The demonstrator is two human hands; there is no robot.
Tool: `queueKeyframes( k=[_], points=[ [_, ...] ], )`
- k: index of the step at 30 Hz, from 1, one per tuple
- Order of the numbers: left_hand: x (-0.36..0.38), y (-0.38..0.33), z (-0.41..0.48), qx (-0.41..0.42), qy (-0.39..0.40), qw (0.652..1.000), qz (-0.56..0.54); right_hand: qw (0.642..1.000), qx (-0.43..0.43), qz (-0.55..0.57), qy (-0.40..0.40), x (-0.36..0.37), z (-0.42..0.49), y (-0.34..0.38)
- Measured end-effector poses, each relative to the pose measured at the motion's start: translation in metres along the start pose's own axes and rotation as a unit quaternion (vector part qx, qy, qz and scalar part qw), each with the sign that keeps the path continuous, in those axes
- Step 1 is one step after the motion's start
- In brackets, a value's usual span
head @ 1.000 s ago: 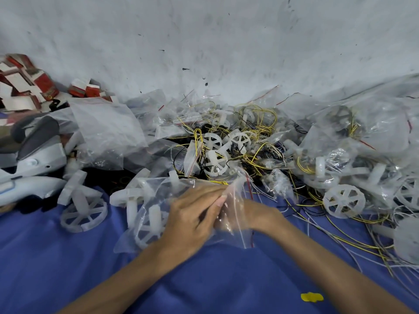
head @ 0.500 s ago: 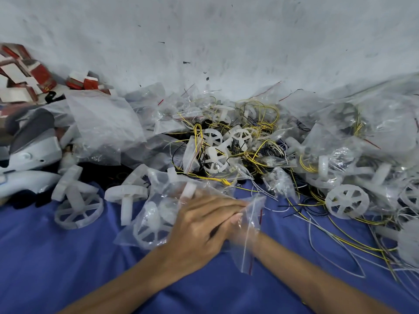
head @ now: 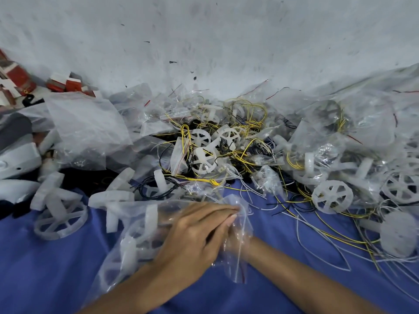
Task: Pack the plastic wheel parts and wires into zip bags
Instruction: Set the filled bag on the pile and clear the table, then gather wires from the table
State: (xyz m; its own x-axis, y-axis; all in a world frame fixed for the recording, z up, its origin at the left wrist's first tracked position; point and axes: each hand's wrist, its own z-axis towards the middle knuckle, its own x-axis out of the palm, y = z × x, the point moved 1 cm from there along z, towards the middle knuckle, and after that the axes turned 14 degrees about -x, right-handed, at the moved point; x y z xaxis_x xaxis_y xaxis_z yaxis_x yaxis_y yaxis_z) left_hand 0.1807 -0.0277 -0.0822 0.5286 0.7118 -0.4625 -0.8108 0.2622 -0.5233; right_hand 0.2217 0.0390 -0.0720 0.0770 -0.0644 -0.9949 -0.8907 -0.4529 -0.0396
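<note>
Left hand (head: 199, 232) presses crinkly zip bag (head: 118, 264) (spoked white wheels (head: 150, 217), seemingly).

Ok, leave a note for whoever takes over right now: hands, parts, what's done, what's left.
Left hand lies with straight fingers across the mouth of the zip bag.
Right hand is mostly hidden beneath it; grip unclear.
The bag, on the blue cloth, holds white wheels.
Done: wheels bagged; seal not visible.
Left: loose wheels either side, wire pile behind.
</note>
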Motion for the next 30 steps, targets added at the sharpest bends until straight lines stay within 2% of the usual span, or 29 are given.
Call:
queueKeyframes(
  k=[2, 3, 4, 6, 7, 8, 10, 11, 12, 13, 16, 19, 21, 24, 28, 30],
  points=[
    [-0.002, 0.007, 0.003, -0.047, -0.014, 0.999, -0.005, 0.973, -0.172, 0.094, 0.125, -0.021, 0.006, -0.039],
    [-0.004, 0.011, 0.005, -0.069, -0.022, 0.997, -0.005, 0.930, -0.294, 0.147, 0.165, -0.024, 0.002, -0.031],
    [-0.006, 0.016, 0.008, -0.089, -0.027, 0.996, -0.006, 0.876, -0.381, 0.187, 0.230, -0.038, 0.010, -0.044],
    [-0.010, 0.023, 0.011, -0.120, -0.025, 0.992, -0.016, 0.805, -0.499, 0.185, 0.261, -0.059, 0.028, -0.061],
    [-0.011, 0.025, 0.012, -0.128, -0.022, 0.991, -0.019, 0.799, -0.495, 0.222, 0.259, -0.065, 0.034, -0.060],
    [-0.012, 0.026, 0.013, -0.131, -0.019, 0.991, -0.021, 0.799, -0.481, 0.284, 0.223, -0.070, 0.043, -0.066],
    [-0.011, 0.026, 0.012, -0.127, -0.014, 0.992, -0.016, 0.825, -0.410, 0.386, 0.053, -0.067, 0.065, -0.076],
    [-0.010, 0.026, 0.012, -0.122, -0.011, 0.992, -0.009, 0.841, -0.367, 0.396, -0.035, -0.063, 0.076, -0.079],
    [-0.009, 0.026, 0.011, -0.118, -0.006, 0.993, -0.003, 0.856, -0.346, 0.374, -0.091, -0.057, 0.084, -0.078],
    [-0.009, 0.026, 0.010, -0.115, -0.001, 0.993, 0.001, 0.870, -0.357, 0.324, -0.103, -0.048, 0.088, -0.072],
    [-0.009, 0.028, 0.009, -0.118, 0.006, 0.993, 0.001, 0.891, -0.411, 0.188, -0.038, -0.007, 0.095, -0.054],
    [-0.010, 0.029, 0.010, -0.121, 0.009, 0.993, -0.002, 0.904, -0.399, 0.149, -0.035, -0.013, 0.098, -0.061],
    [-0.010, 0.032, 0.010, -0.124, 0.008, 0.992, -0.008, 0.887, -0.390, 0.246, -0.025, -0.033, 0.097, -0.074],
    [-0.009, 0.032, 0.010, -0.125, -0.005, 0.992, -0.012, 0.840, -0.349, 0.413, -0.039, -0.059, 0.093, -0.100],
    [-0.009, 0.029, 0.011, -0.125, -0.008, 0.992, -0.010, 0.819, -0.337, 0.459, -0.077, -0.070, 0.091, -0.119],
    [-0.010, 0.029, 0.011, -0.134, -0.006, 0.991, -0.015, 0.779, -0.331, 0.527, -0.075, -0.075, 0.087, -0.122]
  ],
)
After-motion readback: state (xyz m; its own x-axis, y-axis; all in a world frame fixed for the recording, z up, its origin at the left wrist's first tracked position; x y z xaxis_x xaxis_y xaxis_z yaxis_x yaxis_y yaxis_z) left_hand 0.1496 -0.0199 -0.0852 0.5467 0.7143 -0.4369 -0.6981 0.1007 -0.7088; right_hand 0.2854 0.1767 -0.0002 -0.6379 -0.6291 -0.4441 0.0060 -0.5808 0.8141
